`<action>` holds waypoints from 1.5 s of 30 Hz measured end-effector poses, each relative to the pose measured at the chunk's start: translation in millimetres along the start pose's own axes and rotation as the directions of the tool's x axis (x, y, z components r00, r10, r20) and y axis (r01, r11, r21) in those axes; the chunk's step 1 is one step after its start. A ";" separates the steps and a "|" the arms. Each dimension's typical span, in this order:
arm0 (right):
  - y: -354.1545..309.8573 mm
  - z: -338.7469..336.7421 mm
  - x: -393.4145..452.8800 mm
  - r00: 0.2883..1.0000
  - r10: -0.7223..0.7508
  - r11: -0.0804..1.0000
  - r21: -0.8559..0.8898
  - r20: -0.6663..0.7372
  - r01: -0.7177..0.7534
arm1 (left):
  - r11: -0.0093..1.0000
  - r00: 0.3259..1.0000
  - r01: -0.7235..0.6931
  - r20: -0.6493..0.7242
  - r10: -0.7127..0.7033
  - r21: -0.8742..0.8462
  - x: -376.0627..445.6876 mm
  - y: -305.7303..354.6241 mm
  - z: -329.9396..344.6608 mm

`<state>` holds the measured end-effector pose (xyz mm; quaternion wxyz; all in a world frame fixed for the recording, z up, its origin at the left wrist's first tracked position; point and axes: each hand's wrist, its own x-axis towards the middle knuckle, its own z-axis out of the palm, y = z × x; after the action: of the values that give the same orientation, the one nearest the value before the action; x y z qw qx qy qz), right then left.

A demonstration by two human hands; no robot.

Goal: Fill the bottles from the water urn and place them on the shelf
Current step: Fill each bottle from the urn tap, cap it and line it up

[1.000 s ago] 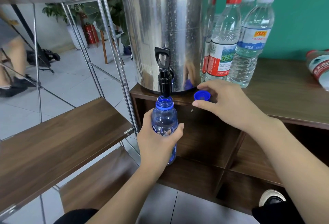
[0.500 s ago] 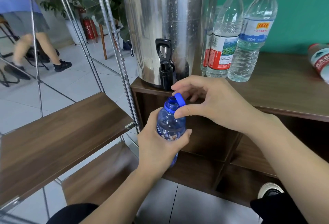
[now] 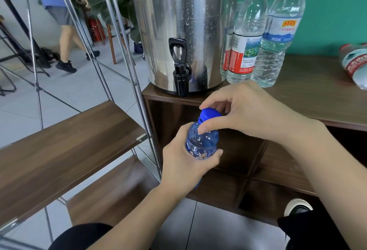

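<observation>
My left hand (image 3: 184,162) grips a small blue bottle (image 3: 202,140) around its body, upright, below and in front of the steel water urn (image 3: 182,23) and its black tap (image 3: 179,71). My right hand (image 3: 244,112) pinches the blue cap (image 3: 210,113), which sits on the bottle's mouth. The urn stands on the left end of a brown cabinet top (image 3: 309,95). The wooden shelf (image 3: 65,142) on a metal rack lies to the left.
Several clear water bottles (image 3: 248,31) stand to the right of the urn, and another bottle (image 3: 355,61) lies on its side at the far right. A lower shelf board (image 3: 111,192) sits beneath. A person (image 3: 65,31) walks behind the rack.
The bottle came away from under the tap, down and right. My right hand picked the cap off the cabinet top and set it on the bottle's mouth.
</observation>
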<state>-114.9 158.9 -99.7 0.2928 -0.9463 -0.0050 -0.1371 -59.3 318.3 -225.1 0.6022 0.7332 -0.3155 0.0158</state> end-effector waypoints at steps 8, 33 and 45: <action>-8.0 11.3 -1.8 0.989 0.037 0.866 -0.490 -0.145 -0.104 | 1.000 1.000 -0.014 0.023 0.014 0.003 -1.8 1.0 4.0; 29.2 -12.8 -12.2 0.967 -0.179 0.982 0.098 0.183 0.163 | 0.996 0.991 0.065 0.118 -0.057 -0.062 1.7 1.4 5.8; 23.9 -29.1 -24.9 0.942 -0.130 0.991 0.066 0.309 0.115 | 0.983 0.932 0.144 0.351 -0.097 -0.111 6.4 5.1 -1.9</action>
<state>-144.3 124.7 -96.4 0.3016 -0.9467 -0.1132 -0.0033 -55.9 316.8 -217.5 0.5857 0.7003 -0.3706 -0.1707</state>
